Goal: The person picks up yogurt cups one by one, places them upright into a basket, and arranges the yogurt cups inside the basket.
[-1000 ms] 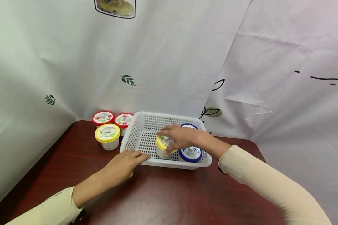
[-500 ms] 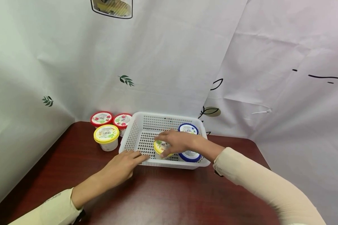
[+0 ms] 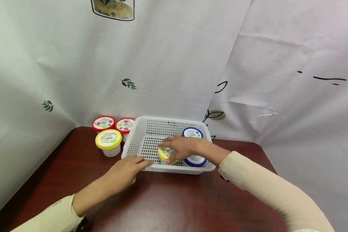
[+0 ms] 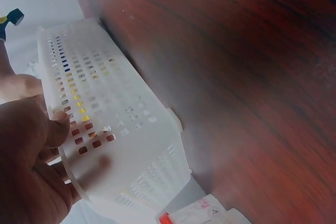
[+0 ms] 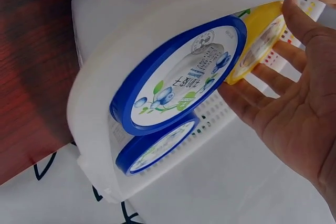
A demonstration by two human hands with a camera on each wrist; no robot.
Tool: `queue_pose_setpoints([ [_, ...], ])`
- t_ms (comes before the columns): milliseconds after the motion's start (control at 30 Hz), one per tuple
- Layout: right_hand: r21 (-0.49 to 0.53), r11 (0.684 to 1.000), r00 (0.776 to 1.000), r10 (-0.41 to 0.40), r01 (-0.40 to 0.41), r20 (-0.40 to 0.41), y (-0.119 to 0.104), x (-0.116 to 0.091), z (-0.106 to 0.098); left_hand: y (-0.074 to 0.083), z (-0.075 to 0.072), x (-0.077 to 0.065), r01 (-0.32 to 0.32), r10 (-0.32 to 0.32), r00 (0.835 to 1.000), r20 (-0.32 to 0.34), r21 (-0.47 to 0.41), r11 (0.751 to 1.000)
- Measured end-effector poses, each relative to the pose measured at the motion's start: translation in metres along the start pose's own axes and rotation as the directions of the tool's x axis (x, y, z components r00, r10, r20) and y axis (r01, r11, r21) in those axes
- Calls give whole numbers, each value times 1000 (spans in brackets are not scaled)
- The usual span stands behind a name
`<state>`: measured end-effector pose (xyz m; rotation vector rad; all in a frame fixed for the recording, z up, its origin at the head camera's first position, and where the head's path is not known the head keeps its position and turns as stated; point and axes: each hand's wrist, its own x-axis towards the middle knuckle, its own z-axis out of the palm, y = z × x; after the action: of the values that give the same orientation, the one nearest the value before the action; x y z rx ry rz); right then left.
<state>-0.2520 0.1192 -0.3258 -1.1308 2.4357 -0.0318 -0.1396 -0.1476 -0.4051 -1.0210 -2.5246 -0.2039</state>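
A white perforated plastic basket [image 3: 174, 120] stands on the table. My left hand [image 3: 127, 169] holds its front left rim, with the thumb against the outer wall in the left wrist view. Inside the basket a yellow-lidded tub [image 3: 163, 156] sits upright, left of two blue-lidded tubs. My right hand [image 3: 183, 147] grips this tub from above, thumb at the front, fingers at the far side; the hand hides part of the lid. The near blue-lidded tub [image 5: 181, 77] and the far blue-lidded tub [image 5: 157, 148] show in the right wrist view.
Left of the basket on the dark red table [image 3: 174, 203] stand another yellow-lidded tub [image 3: 108, 141] and two red-lidded tubs, the left one [image 3: 103, 123] and the right one [image 3: 124, 125]. A white curtain [image 3: 168, 64] hangs close behind the basket.
The right hand and its yellow-lidded tub have moved down and slightly left inside the basket, then stayed there. The left hand keeps its place on the rim. The head view has shifted slightly.
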Motion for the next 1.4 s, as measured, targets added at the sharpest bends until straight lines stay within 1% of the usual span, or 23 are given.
queue_pose_setpoints([
  [200, 22, 1000, 1000, -22, 22, -1, 1, -4, 2, -3, -2, 1, -6, 7, 999, 42, -20, 1000],
  [300, 31, 999, 1000, -28, 28, -14, 0, -6, 5, -6, -3, 0, -31, 33, 998, 54, -42, 999],
  [400, 30, 999, 999, -16, 17, -39, -1, -8, 9, -10, -5, 1, -54, 58, 997, 56, -68, 996],
  [500, 31, 999, 998, -15, 17, -65, 0, -10, 14, -15, -8, 3, -62, 66, 997, 51, -82, 995],
  [600, 34, 999, 995, -15, 18, -96, 2, -14, 19, -22, -11, 6, -44, 47, 998, 35, -80, 996],
  [667, 42, 999, 991, -18, 24, -135, 3, -17, 22, -28, -12, 8, -29, 30, 1000, 9, -82, 996],
  [733, 47, 998, 982, -22, 31, -190, 3, -22, 25, -35, -14, 10, -13, 11, 1000, -26, -85, 996],
  [833, 38, 998, 954, -34, 48, -298, 3, -31, 30, -50, -17, 15, 19, -27, 996, -81, -93, 996],
  [933, -10, 999, 914, -50, 50, -403, 2, -43, 35, -68, -21, 18, 68, -80, 989, -123, -95, 993],
  [1000, -56, 997, 882, -64, 43, -467, 1, -51, 38, -80, -24, 19, 114, -125, 984, -124, -89, 989],
  [1067, -93, 995, 846, -81, 37, -527, 0, -60, 42, -91, -28, 20, 157, -164, 981, -103, -74, 985],
  [1200, -142, 990, 775, -102, 16, -623, 0, -79, 50, -107, -32, 19, 230, -232, 972, -32, -52, 972],
  [1267, -144, 990, 754, -92, -3, -650, 1, -89, 54, -113, -33, 19, 257, -257, 966, -4, -50, 965],
  [1333, -137, 990, 743, -74, -24, -666, 2, -98, 59, -119, -35, 18, 279, -278, 960, 24, -47, 959],
  [1400, -133, 990, 736, -56, -47, -675, 2, -108, 65, -123, -36, 18, 294, -292, 955, 54, -34, 955],
])
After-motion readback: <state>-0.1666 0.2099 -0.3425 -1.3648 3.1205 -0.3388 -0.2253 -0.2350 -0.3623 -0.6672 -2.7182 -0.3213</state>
